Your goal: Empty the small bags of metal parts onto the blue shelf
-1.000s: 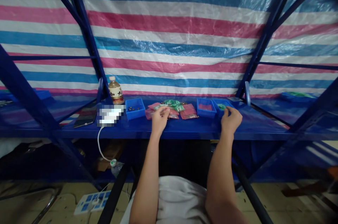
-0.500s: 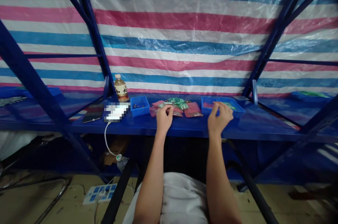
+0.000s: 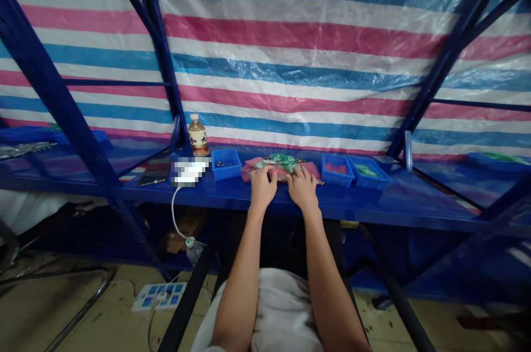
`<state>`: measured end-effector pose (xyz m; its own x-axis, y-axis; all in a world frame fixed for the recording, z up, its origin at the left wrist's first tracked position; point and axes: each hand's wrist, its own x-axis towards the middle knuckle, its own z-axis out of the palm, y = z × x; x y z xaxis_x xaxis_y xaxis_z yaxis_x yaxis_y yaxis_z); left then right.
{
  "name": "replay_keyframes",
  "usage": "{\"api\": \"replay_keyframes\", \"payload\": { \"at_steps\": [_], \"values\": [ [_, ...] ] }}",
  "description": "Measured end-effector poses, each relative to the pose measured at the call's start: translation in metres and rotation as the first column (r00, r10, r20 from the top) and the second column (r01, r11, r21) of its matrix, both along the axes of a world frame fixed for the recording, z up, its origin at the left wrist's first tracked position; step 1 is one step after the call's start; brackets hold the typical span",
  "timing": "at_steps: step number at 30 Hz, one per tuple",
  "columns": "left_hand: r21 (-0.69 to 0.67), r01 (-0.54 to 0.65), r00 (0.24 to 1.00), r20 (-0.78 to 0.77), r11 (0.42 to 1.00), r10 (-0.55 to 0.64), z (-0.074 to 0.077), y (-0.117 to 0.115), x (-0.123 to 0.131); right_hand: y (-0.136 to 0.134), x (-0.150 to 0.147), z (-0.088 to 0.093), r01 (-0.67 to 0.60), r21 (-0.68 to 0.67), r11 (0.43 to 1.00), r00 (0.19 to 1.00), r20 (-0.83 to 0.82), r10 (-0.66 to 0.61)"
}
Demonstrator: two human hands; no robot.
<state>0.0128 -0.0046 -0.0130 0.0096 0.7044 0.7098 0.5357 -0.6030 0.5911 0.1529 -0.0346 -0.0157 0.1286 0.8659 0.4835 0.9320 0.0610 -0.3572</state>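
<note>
Small pink plastic bags [image 3: 248,171] lie in a loose pile on the blue table, with a crumpled heap of green packets [image 3: 282,161] on top and behind. On the left side of the pile, my left hand [image 3: 263,189] is curled, thumb and forefinger bent toward each other; what is between the fingertips is too small to make out. My right hand [image 3: 303,189] lies over the pile's right part, fingers spread and pointing forward, touching the pink bags. Small metallic pieces show at the pile's edges.
Left of the pile, a blue bin [image 3: 226,166] holds small dark pieces. To the right, one blue bin [image 3: 338,179] contains pink bags and another [image 3: 373,180] green packets. A drink bottle [image 3: 198,139], a phone [image 3: 154,172] and a cabled, blurred-out item stand left.
My right hand has moved left from above the bin of pink bags onto the pile, and its fingers have spread. My left hand stays at the pile. The view has shifted slightly.
</note>
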Motion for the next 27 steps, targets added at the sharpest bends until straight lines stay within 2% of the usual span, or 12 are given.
{"api": "replay_keyframes", "payload": {
  "at_steps": [6, 12, 14, 17, 19, 21, 25, 27],
  "values": [
    [0.001, 0.017, 1.0, 0.01, 1.0, -0.017, 0.0, -0.001, 0.0, 0.007, -0.003, 0.003, 0.004, 0.022, 1.0, 0.99, -0.141, -0.001],
    [-0.052, 0.017, 0.995, 0.095, 0.999, -0.012, 0.004, -0.004, -0.002, 0.013, -0.004, 0.014, 0.063, 0.223, 0.973, 0.937, -0.349, 0.019],
    [-0.075, 0.031, 0.988, 0.153, 0.997, -0.019, 0.006, -0.005, -0.003, 0.01, -0.004, 0.018, 0.053, 0.319, 0.946, 0.917, -0.391, 0.08],
    [-0.092, 0.054, 0.973, 0.227, 0.994, -0.032, 0.009, -0.007, -0.004, 0.0, -0.004, 0.021, -0.02, 0.461, 0.887, 0.84, -0.474, 0.265],
    [-0.077, 0.077, 0.96, 0.274, 0.994, -0.053, 0.009, -0.008, -0.004, -0.006, -0.006, 0.022, -0.087, 0.499, 0.862, 0.737, -0.55, 0.393],
    [-0.056, 0.104, 0.945, 0.317, 0.993, -0.081, 0.008, -0.006, -0.003, -0.009, -0.008, 0.021, -0.135, 0.48, 0.867, 0.572, -0.677, 0.464],
    [-0.065, 0.229, 0.9, 0.395, 0.971, -0.186, 0.005, 0.0, -0.001, -0.006, -0.009, 0.017, -0.23, 0.428, 0.874, 0.154, -0.871, 0.467],
    [-0.07, 0.329, 0.854, 0.449, 0.942, -0.265, 0.005, 0.002, -0.001, -0.004, -0.008, 0.016, -0.267, 0.431, 0.862, 0.039, -0.889, 0.456]
  ]
}}
